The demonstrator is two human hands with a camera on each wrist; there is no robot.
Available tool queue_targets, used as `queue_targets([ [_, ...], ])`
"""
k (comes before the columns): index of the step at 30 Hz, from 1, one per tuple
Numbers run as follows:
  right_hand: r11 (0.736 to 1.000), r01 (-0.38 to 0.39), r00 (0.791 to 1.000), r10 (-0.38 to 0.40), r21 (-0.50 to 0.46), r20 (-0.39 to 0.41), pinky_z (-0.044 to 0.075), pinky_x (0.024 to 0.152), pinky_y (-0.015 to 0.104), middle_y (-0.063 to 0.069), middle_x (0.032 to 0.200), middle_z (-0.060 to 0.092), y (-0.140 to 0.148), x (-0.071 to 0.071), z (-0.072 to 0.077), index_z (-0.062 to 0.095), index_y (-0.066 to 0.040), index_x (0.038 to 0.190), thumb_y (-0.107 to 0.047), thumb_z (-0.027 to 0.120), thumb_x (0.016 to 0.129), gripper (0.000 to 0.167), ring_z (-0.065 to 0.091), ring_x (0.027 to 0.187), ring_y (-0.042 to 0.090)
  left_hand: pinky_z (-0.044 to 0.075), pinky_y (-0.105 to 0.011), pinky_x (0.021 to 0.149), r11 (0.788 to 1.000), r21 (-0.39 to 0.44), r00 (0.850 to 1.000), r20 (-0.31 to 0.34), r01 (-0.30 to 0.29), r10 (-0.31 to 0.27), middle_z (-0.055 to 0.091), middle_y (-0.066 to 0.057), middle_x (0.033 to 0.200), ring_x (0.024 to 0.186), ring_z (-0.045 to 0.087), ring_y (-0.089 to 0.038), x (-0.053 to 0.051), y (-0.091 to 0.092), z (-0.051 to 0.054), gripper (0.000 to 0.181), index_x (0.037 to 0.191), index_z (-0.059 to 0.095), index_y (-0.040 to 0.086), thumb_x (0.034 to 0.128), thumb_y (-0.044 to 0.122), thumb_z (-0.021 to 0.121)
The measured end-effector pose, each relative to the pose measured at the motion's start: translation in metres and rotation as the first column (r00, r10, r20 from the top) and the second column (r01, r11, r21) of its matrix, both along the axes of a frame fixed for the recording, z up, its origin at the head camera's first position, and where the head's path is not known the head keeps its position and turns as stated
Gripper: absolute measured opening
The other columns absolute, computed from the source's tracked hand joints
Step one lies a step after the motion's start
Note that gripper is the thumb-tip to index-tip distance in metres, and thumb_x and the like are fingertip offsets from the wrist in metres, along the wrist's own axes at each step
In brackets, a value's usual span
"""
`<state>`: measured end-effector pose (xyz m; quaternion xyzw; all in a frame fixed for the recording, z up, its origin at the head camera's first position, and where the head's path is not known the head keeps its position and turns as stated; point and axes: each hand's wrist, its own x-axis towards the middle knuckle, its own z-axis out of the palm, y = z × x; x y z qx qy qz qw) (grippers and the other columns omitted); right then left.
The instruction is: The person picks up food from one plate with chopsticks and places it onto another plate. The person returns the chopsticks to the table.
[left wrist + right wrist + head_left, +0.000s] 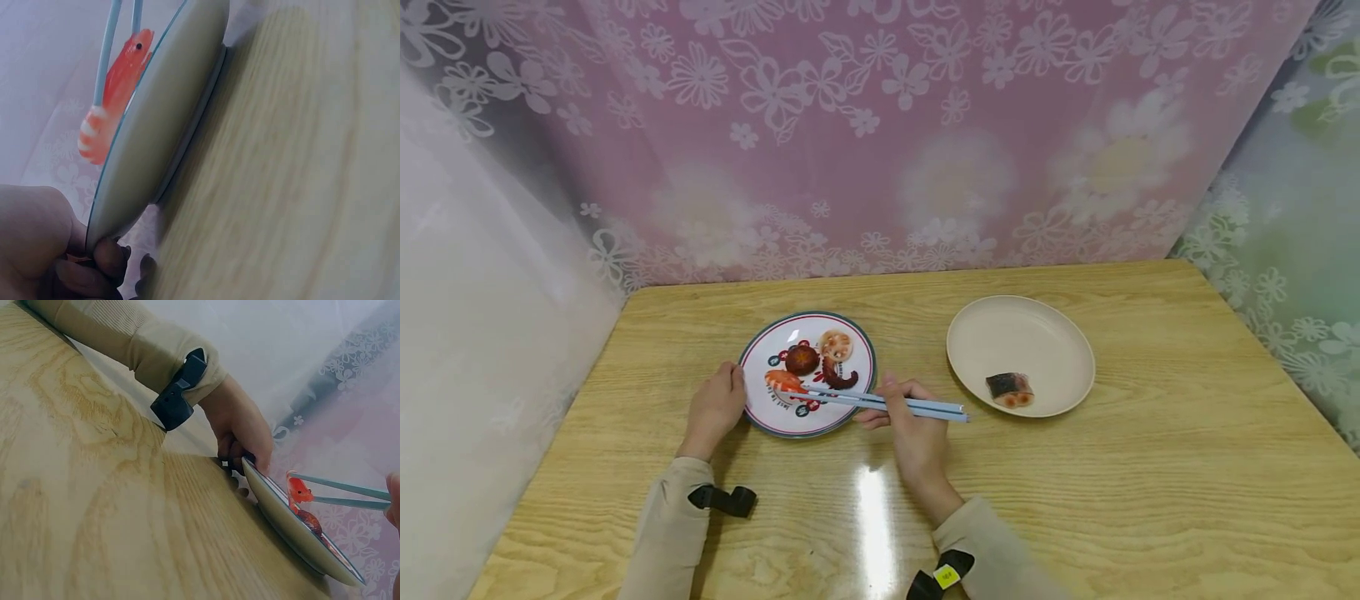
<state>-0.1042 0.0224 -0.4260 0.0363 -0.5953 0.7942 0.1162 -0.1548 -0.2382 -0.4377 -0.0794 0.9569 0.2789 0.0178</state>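
Observation:
My left hand [717, 410] pinches the near-left rim of a white patterned plate [758, 402], thumb on top and fingers beneath, as the left wrist view shows. In my right hand [919, 437] is a pair of pale blue chopsticks [880, 402], pointing left across that plate. Their tips lie on either side of an orange-red toy shrimp [122, 87]; whether it is clear of the plate I cannot tell. A brown mushroom cap [802, 360], a lotus root slice [836, 345] and a dark red tentacle [839, 377] share the plate.
To the right stands a beige plate [1022, 333] bearing a piece [1010, 389] with dark skin and a pale, orange-spotted side. The wooden table [1120, 492] ends at floral curtains [880, 167] behind. Black straps with small devices [722, 500] sit on both sleeves.

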Motion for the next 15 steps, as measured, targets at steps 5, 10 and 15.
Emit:
queue_targets([
  [5, 1.0, 0.01, 1.0, -0.01, 0.007, 0.022, 0.054, 0.052, 0.038, 0.024, 0.065, 0.065, -0.007, 0.001, -0.008, 0.061, 0.013, 0.084, -0.018, 0.057, 0.099, 0.035, 0.067, 0.055, 0.023, 0.042, -0.048, 0.075, 1.0, 0.004, 1.0, 0.016, -0.005, 0.005, 0.059, -0.024, 0.092, 0.083, 0.055, -0.037, 0.001, -0.001, -0.001, 0.034, 0.116, 0.05, -0.008, 0.1039, 0.017, 0.031],
  [10, 1.0, 0.008, 1.0, -0.008, -0.008, 0.024, 0.055, 0.053, 0.038, 0.029, 0.07, 0.065, -0.013, 0.003, -0.011, 0.062, 0.012, 0.085, -0.02, 0.058, 0.098, 0.035, 0.068, 0.056, 0.022, 0.042, -0.05, 0.076, 1.0, 0.002, 1.0, 0.001, 0.0, 0.0, 0.059, -0.024, 0.092, 0.084, 0.055, -0.038, 0.001, -0.001, -0.001, 0.034, 0.114, 0.051, -0.008, 0.1034, 0.017, 0.031],
  [15, 0.999, -0.007, 1.0, 0.007, -0.034, -0.011, 0.055, 0.052, 0.036, 0.034, 0.102, 0.064, -0.015, 0.006, -0.016, 0.061, 0.014, 0.086, -0.01, 0.055, 0.098, 0.028, 0.068, 0.057, 0.019, 0.042, -0.05, 0.076, 1.0, 0.002, 1.0, -0.003, 0.004, -0.004, 0.059, -0.023, 0.091, 0.083, 0.055, -0.038, 0.0, -0.001, -0.002, 0.034, 0.114, 0.051, -0.008, 0.1032, 0.017, 0.031],
])
